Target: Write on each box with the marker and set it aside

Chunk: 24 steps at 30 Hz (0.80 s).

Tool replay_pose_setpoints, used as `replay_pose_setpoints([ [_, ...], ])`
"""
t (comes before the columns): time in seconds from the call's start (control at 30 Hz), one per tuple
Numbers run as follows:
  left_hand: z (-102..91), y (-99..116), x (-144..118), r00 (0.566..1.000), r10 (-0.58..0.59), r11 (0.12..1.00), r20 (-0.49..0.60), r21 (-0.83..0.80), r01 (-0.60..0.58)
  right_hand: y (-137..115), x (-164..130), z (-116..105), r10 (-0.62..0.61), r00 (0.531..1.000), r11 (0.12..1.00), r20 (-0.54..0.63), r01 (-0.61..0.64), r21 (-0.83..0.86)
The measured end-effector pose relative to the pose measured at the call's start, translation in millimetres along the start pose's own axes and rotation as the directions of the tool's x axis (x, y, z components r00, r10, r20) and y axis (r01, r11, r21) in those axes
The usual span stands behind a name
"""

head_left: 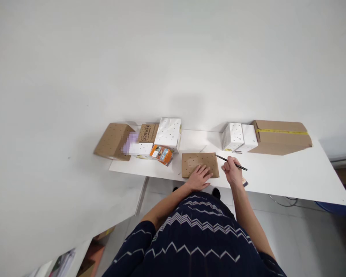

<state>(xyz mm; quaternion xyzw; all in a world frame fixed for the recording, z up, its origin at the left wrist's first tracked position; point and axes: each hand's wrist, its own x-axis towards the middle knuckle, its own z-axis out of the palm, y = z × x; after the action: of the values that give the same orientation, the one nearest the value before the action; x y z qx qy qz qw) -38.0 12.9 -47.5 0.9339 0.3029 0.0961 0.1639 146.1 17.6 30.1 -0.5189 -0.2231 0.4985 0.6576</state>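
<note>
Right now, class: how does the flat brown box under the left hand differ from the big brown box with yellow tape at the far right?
The flat brown box is small, thin and dotted with holes; the taped box is larger, taller and shows none. The left hand presses on the flat one; nothing touches the taped one. Yellow tape crosses only the taped box. Both are brown cardboard on the white table.

I see a flat piece of brown cardboard (200,164), matt and pricked with small holes, under my left hand (200,177). My right hand (232,172) holds a thin dark pencil (231,162) with a dull finish. The table (291,177) looks smooth and white. The white boxes (238,137) look like matt card, dotted. The big carton (281,137) is plain brown cardboard with a yellow tape strip.
</note>
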Motion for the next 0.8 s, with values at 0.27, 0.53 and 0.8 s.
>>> replay_pose_setpoints([
  [0.27, 8.2, -4.3, -1.7, 0.998, 0.036, 0.985, -0.054, 0.171, -0.026, 36.9, 12.5, 7.5, -0.02, 0.994, 0.946, 0.109, 0.055, -0.319],
  [0.53, 12.9, -6.2, -2.1, 0.994, 0.051, 0.986, -0.092, 0.161, -0.035, 73.5, 31.5, 7.9, -0.263, 0.954, 0.727, 0.146, 0.295, -0.62],
  [0.8, 13.0, -6.5, -1.5, 0.985, 0.055, 0.988, -0.161, 0.152, -0.03, 90.6, 34.5, 3.2, -0.278, 0.95, 0.654, 0.138, 0.293, -0.697],
])
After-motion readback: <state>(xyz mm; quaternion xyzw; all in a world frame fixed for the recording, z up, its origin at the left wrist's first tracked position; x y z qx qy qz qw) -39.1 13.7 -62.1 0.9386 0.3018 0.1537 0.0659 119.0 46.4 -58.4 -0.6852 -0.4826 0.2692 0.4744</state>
